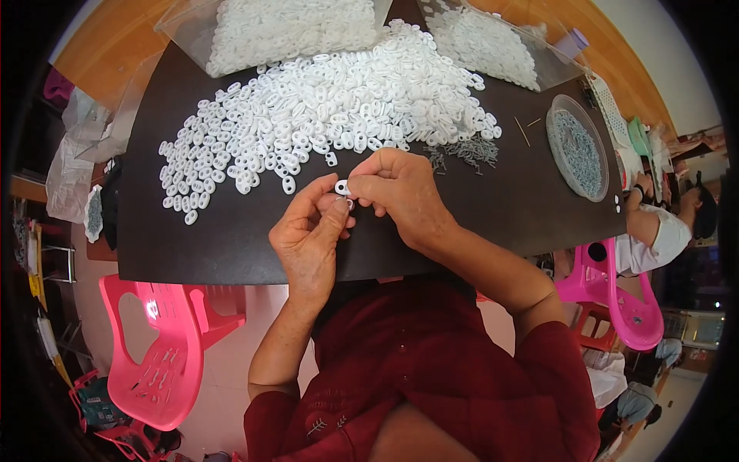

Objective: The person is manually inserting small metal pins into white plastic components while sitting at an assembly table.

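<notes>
Both my hands meet above the near half of the dark table. My left hand (306, 235) pinches a small white plastic piece, mostly hidden behind thumb and fingers. Just above it, my right hand (406, 196) grips a white oval piece (342, 187) with a dark hole showing; its other end is under the right thumb and finger. The two pieces are very close, and I cannot tell whether they touch. Beyond my hands spreads a big heap of white two-holed oval pieces (323, 108). A small pile of grey screws (471, 152) lies right of the heap.
Two clear bins of white pieces, a left one (289, 38) and a right one (485, 46), stand at the back. A round clear tub (553, 127) of screws sits at the right. Pink chairs (158, 362) stand beside the dark table (231, 250). Another person (662, 231) is at far right.
</notes>
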Motion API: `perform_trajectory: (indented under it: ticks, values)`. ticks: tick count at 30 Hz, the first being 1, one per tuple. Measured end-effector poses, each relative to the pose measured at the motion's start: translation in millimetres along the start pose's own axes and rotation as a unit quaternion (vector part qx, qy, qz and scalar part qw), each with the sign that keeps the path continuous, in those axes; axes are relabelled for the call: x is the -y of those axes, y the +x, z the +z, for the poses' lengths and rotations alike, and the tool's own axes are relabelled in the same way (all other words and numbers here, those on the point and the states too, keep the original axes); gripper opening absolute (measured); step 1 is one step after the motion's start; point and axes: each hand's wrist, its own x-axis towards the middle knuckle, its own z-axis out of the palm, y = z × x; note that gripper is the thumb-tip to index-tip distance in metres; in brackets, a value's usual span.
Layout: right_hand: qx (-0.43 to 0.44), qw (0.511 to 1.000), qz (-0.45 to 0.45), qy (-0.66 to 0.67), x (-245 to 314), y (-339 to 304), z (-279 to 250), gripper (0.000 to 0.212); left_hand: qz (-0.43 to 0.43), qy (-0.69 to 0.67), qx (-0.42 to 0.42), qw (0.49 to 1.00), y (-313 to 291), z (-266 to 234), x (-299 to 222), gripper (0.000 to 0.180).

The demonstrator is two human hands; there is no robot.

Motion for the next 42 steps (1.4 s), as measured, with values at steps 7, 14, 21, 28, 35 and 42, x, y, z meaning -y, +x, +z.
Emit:
perform_trajectory:
  ticks: [7,14,21,28,35,42]
  values:
    - [0.018,0.998,-0.043,-0.035,-10.7,-0.3,0.2,0.005,0.018,0.001,-0.006,1.000,-0.5,-0.8,2.7,0.026]
    - [0.041,0.993,-0.098,-0.047,-13.5,-5.6,1.7,0.006,0.015,0.008,-0.028,0.999,-1.0,-0.8,3.8,0.023]
    - [0.051,0.987,-0.109,-0.104,-17.1,-6.3,1.4,0.009,0.023,0.002,-0.028,0.999,-0.5,-0.7,5.7,0.022]
    - [0.040,0.919,-0.252,-0.300,-10.6,-10.1,-2.0,0.021,0.018,-0.032,-0.024,0.999,2.8,-4.3,4.6,0.021]
    - [0.017,0.841,-0.413,-0.350,-19.4,-3.2,-5.1,0.029,-0.003,-0.072,-0.023,0.997,5.7,-1.6,-1.9,0.017]
    - [-0.003,0.822,-0.460,-0.337,-23.5,-2.2,-8.3,0.027,-0.018,-0.080,-0.028,0.996,3.1,-0.6,-0.8,0.017]
